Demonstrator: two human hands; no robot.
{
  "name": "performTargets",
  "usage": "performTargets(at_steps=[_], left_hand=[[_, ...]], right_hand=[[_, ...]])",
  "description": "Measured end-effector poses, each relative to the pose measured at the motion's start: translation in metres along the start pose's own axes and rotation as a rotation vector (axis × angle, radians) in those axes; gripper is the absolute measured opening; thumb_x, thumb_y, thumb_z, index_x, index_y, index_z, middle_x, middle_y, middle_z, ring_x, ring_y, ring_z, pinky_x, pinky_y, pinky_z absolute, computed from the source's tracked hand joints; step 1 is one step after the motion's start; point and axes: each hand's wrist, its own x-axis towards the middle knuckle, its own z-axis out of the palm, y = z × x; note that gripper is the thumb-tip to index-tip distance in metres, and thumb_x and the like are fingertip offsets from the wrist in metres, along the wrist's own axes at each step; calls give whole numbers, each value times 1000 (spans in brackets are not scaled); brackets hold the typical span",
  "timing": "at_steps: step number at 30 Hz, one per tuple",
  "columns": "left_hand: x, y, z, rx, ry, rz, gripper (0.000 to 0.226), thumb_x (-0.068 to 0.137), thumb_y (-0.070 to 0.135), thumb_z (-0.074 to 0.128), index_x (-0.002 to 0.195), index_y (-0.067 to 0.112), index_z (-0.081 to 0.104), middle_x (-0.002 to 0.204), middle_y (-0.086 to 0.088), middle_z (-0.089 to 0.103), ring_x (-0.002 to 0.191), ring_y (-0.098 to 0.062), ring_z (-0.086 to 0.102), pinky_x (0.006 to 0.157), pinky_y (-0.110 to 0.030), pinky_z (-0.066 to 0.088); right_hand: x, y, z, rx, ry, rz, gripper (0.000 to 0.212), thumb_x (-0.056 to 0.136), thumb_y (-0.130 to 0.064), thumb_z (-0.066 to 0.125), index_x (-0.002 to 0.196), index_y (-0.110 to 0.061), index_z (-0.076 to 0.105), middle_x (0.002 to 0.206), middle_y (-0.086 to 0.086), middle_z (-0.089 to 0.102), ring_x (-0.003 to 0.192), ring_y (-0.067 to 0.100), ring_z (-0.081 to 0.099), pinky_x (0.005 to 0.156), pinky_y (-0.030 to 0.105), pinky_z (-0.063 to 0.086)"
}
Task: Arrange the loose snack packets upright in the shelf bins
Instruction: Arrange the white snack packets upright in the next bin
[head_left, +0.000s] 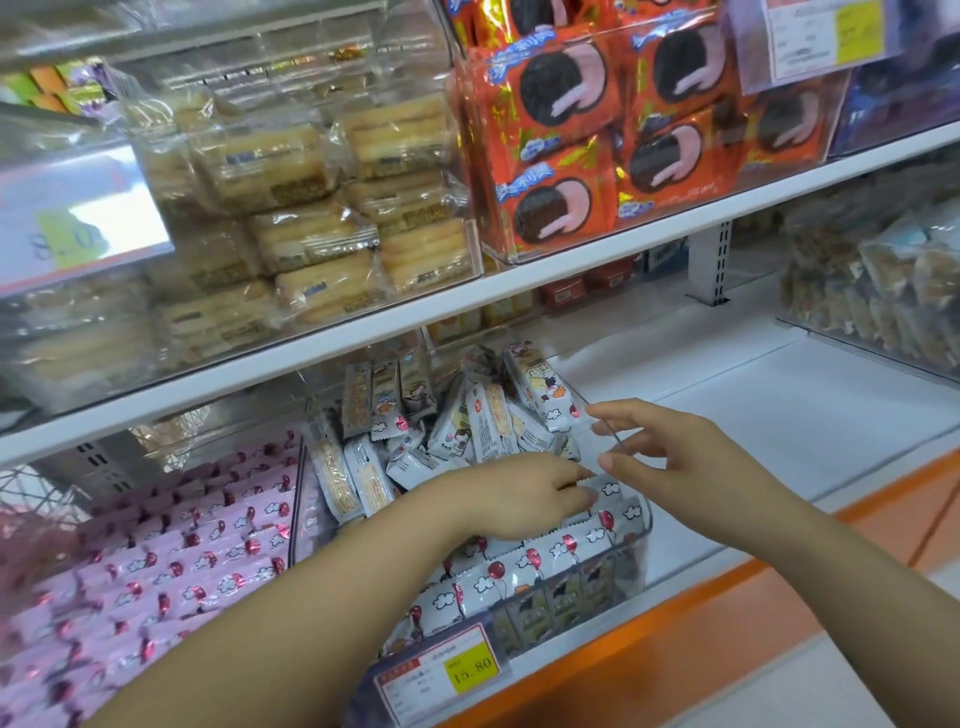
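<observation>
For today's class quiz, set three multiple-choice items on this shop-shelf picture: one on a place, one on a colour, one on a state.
1. Where does the left hand rest?
A. On the white packets in the clear bin.
B. On the upper shelf.
C. On the floor.

2. What colour are the packets left of the clear bin?
A. Green.
B. Pink.
C. Black.

3. How do the white packets behind the left hand lie?
A. In one flat stack.
B. In a tidy upright row.
C. Jumbled, leaning at odd angles.

Answers: 1 A, its palm lies on them; 2 B, pink wrappers fill that bin; 3 C, they tilt every way.
</observation>
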Motion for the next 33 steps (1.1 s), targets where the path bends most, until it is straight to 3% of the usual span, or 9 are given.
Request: performTargets(at_steps=[3, 5, 9, 12, 16, 21, 26, 30, 33], left_hand=[[-20, -8, -1, -179, 209, 35, 28, 101, 28, 44, 125, 25, 58, 101, 15, 64, 83, 5, 56, 73, -9, 43], [-32, -19, -1, -257, 392, 43, 26, 98, 23, 51, 120, 32, 61, 108, 18, 66, 92, 6, 60, 82, -15, 50], [-37, -39, -3, -21, 645, 37, 29, 94, 18, 56, 118, 35, 61, 106, 19, 60, 98, 4, 54, 86, -14, 45], [-28, -42, -4, 129, 639, 75, 32, 93, 28, 59, 124, 36, 57, 123, 18, 55, 115, -3, 47, 101, -27, 39], [-8, -37, -1, 346, 541, 39, 53, 87, 50, 59, 135, 38, 42, 137, 15, 42, 129, -10, 36, 112, -38, 25], [4, -37, -4, 383, 558, 6, 50, 84, 51, 62, 127, 37, 41, 127, 10, 45, 122, -14, 41, 111, -43, 26], [0, -42, -6, 363, 522, 28, 46, 85, 47, 60, 128, 37, 44, 130, 9, 41, 125, -15, 36, 113, -41, 20], [-5, -48, -8, 337, 535, 50, 44, 87, 45, 59, 128, 39, 44, 126, 12, 42, 121, -12, 37, 111, -37, 18], [-8, -52, -9, 341, 552, 63, 42, 87, 46, 59, 126, 39, 44, 126, 14, 42, 119, -10, 38, 109, -35, 20]], right_hand=[[0, 1, 1, -57, 42, -25, 39, 88, -26, 63, 101, -59, 46, 110, -32, 51, 96, -17, 52, 75, 1, 41], [1, 2, 1, -101, 94, -42, 37, 89, -28, 62, 99, -59, 45, 107, -34, 50, 97, -16, 52, 78, 2, 40], [6, 5, 8, -145, 175, -84, 32, 90, -22, 61, 109, -46, 54, 108, -27, 52, 98, -7, 52, 80, -1, 34], [12, 7, 15, -188, 169, -75, 36, 90, -18, 62, 123, -30, 57, 115, -20, 49, 102, -2, 48, 81, -3, 30], [18, 10, 20, -197, 156, -83, 41, 88, -13, 64, 126, -27, 56, 119, -13, 51, 101, -1, 47, 82, -2, 29], [32, 7, 21, -202, 157, -79, 49, 86, -12, 65, 131, -28, 52, 128, -10, 50, 103, 1, 49, 86, 8, 34], [52, -7, 19, -393, 40, -43, 55, 91, -15, 57, 138, -40, 43, 152, -6, 25, 131, 14, 39, 102, 37, 41], [56, -14, 19, -553, -79, -21, 56, 92, -16, 53, 138, -45, 39, 156, -5, 13, 134, 19, 36, 96, 37, 45], [60, -22, 18, -642, -148, -7, 66, 90, -6, 49, 142, -44, 33, 158, -4, 4, 137, 22, 30, 93, 33, 42]])
